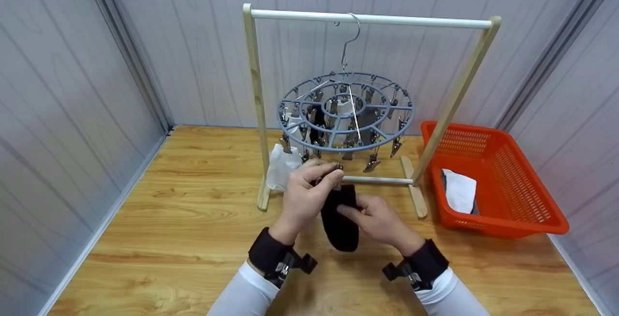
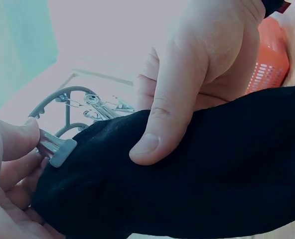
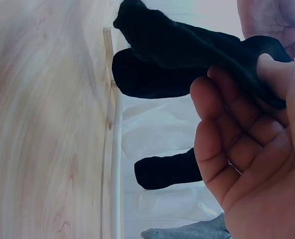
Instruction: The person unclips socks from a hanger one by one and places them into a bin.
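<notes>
My left hand (image 1: 307, 195) pinches a metal clip (image 2: 58, 149) that hangs from the round grey hanger (image 1: 333, 149). The clip's mouth sits over the edge of a black sock (image 1: 341, 231); whether it bites firmly I cannot tell. Below and to the right, my right hand (image 1: 379, 219) pinches the same sock, its thumb flat on the near face and its fingers behind. The sock's far end hangs free above the wooden floor. In the right wrist view, a second black sock (image 3: 147, 82) and a third black sock (image 3: 165, 172) hang beyond the hand, with a grey sock (image 3: 192, 230) lower down.
A wooden stand (image 1: 255, 83) carries the hanger by a hook on its white top bar (image 1: 411, 20). A white sock (image 1: 281, 167) hangs at the hanger's left. On the right stands an orange basket (image 1: 503, 195) holding white and grey fabric pieces (image 1: 459, 191). Walls enclose the back and sides.
</notes>
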`<action>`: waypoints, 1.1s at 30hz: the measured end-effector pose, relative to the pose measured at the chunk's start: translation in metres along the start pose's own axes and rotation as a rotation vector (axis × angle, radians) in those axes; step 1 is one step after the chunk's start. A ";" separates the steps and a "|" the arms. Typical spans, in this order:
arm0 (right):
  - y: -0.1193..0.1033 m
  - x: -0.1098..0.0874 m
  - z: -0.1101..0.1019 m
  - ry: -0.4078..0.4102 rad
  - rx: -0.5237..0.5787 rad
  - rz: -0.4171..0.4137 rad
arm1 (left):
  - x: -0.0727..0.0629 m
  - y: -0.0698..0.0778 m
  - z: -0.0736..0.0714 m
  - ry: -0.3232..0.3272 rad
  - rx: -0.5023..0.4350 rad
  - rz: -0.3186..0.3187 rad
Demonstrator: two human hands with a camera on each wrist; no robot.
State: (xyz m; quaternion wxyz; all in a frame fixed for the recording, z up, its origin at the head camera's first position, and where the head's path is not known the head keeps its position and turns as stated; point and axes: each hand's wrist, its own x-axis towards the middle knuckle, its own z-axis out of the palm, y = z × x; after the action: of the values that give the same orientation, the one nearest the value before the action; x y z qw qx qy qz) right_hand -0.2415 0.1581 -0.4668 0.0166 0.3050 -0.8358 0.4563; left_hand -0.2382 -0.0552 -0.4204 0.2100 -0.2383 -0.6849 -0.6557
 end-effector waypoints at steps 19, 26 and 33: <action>0.004 0.001 -0.002 -0.066 -0.029 0.044 | 0.001 0.000 0.001 0.030 0.009 0.051; 0.008 0.002 -0.004 -0.066 -0.054 0.119 | 0.001 0.000 0.002 0.031 0.002 0.065; 0.011 0.002 -0.006 -0.067 -0.037 0.140 | 0.000 -0.001 0.001 0.027 0.018 0.072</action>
State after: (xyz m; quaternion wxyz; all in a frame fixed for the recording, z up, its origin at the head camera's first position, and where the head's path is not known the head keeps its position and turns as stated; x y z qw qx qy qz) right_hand -0.2498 0.1660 -0.4708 -0.0378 0.2604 -0.8634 0.4305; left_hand -0.2387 -0.0543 -0.4211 0.2450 -0.2522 -0.6789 -0.6446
